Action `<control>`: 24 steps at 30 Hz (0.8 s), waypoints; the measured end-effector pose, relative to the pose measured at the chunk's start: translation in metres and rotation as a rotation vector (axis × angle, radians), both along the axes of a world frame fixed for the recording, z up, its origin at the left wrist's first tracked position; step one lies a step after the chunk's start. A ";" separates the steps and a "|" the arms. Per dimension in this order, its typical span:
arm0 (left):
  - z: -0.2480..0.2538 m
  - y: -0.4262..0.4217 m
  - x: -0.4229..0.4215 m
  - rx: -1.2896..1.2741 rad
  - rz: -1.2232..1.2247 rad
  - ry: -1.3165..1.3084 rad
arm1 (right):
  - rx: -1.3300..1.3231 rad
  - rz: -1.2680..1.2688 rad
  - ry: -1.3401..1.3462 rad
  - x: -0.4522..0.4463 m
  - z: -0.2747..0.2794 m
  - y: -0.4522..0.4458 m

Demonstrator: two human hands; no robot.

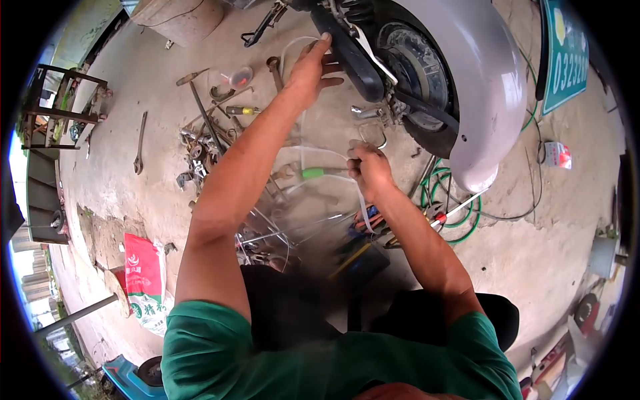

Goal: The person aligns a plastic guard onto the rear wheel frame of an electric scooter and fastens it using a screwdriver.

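My left hand (312, 75) reaches up to the long black cover (353, 63) on the side of a motorbike, its fingers stretched apart against or just beside the cover's edge. Lower down, my right hand (371, 168) is closed on a thin clear plastic tube or strip (364, 207), which hangs below the fist and also runs off to the left. A pale curved length of similar tube (287, 53) shows beside my left hand. Near my right hand lie a bent metal rod (382, 137) and a green-handled screwdriver (313, 173). What the left fingertips touch is partly hidden.
The rear wheel (417, 73) and grey fender (490, 87) stand ahead to the right. Tools, including a yellow screwdriver (243, 111) and a wrench (141, 143), lie on the concrete. A green hose (470, 223) coils at right; a red sack (143, 267) lies left.
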State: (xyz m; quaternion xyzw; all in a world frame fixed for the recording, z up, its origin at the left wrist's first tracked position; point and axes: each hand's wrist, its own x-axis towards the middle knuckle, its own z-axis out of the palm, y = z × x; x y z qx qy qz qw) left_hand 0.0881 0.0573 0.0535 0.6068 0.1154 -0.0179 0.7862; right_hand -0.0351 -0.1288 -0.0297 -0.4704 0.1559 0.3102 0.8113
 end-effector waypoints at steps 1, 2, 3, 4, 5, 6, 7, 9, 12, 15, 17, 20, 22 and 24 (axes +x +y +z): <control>-0.001 0.005 -0.002 -0.009 -0.023 0.001 | -0.044 -0.023 0.008 -0.003 -0.003 0.005; -0.001 0.008 -0.004 -0.017 -0.047 0.008 | -0.088 -0.047 0.014 -0.005 -0.006 0.010; 0.000 0.009 -0.006 -0.023 -0.072 0.012 | -0.053 -0.053 0.042 -0.007 -0.011 0.014; 0.000 0.009 -0.006 -0.030 -0.100 0.017 | -0.037 -0.037 0.046 -0.008 -0.013 0.017; -0.001 0.009 -0.008 -0.011 -0.110 0.008 | -0.021 -0.021 0.052 -0.009 -0.010 0.021; -0.001 0.010 -0.009 -0.009 -0.111 -0.010 | -0.006 -0.006 0.058 -0.010 -0.008 0.024; -0.002 0.012 -0.010 -0.006 -0.112 -0.027 | 0.003 0.015 0.055 -0.011 -0.005 0.026; -0.011 0.019 -0.005 -0.036 -0.114 -0.042 | -0.048 0.025 0.070 -0.011 -0.013 0.028; -0.020 0.026 0.000 -0.116 -0.101 -0.038 | -0.217 0.083 -0.008 -0.008 -0.019 0.032; -0.025 0.034 0.004 -0.191 -0.100 -0.037 | -0.385 0.175 -0.154 0.003 -0.017 0.042; -0.029 0.038 0.009 -0.197 -0.075 -0.042 | -0.497 0.243 -0.320 0.016 -0.019 0.053; -0.030 0.043 0.016 -0.211 -0.065 -0.029 | -0.708 0.302 -0.666 0.041 -0.036 0.074; -0.026 0.045 0.019 -0.211 -0.080 -0.030 | -0.881 0.286 -0.920 0.057 -0.057 0.090; -0.026 0.045 0.024 -0.192 -0.074 -0.041 | -1.085 0.301 -1.031 0.067 -0.072 0.106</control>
